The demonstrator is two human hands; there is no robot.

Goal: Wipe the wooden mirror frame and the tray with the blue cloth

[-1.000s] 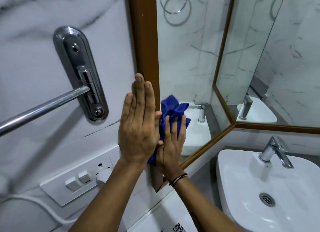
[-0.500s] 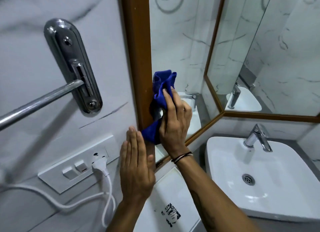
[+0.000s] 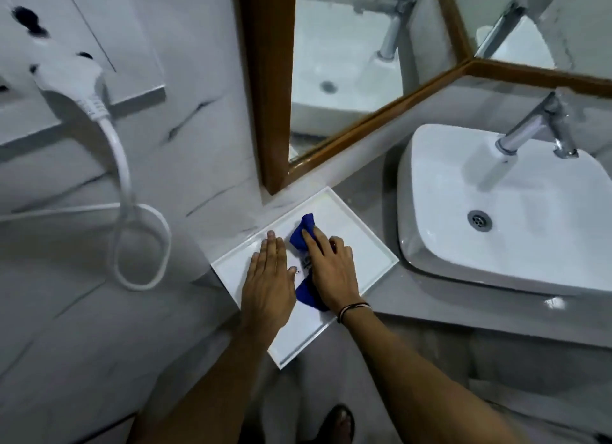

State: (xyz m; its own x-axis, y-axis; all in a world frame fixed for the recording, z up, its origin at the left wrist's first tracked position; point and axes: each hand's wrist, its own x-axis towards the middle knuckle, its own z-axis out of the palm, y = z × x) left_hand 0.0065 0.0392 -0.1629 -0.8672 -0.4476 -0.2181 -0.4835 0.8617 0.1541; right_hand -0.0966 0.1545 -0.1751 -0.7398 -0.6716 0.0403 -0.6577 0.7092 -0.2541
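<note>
On the grey counter beside the white basin (image 3: 496,218), the right hand (image 3: 331,268) presses the bunched blue cloth (image 3: 303,231) flat onto the white tray (image 3: 364,244) below the wooden mirror frame (image 3: 268,79), while the left hand (image 3: 268,278) lies open-palmed, grasping nothing, beside it.

Dim, cool, even light is filling the scene, with no hard shadows. Motion blur is smearing the plug (image 3: 77,89) and socket (image 3: 79,42) at far left. Soft glare is sitting on the sink (image 3: 430,244) rim and tap (image 3: 530,125). Wide-angle distortion is bending the mirror frame (image 3: 268,79) and the edges.
</note>
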